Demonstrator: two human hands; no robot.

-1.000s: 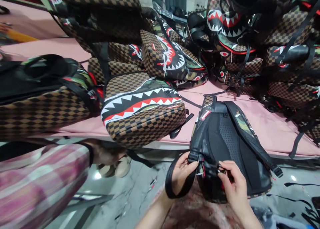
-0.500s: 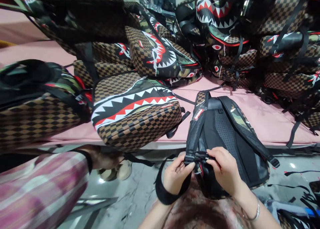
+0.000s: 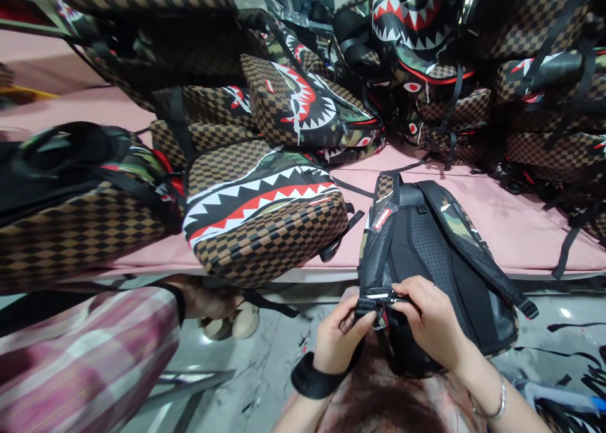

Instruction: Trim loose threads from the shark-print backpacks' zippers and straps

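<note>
One pink table [image 3: 534, 231] fills the middle; stacked bags [image 3: 269, 105] crowd its far side, overlapping too much to count. Below its left end shows another person's plaid limb [image 3: 104, 363]. One toothed bag [image 3: 265, 209] and one backpack [image 3: 438, 266] overhang its near edge. Just before that edge, left hand [image 3: 336, 338] and right hand [image 3: 433, 322] both pinch one strap [image 3: 377, 296], partly hidden.
</note>
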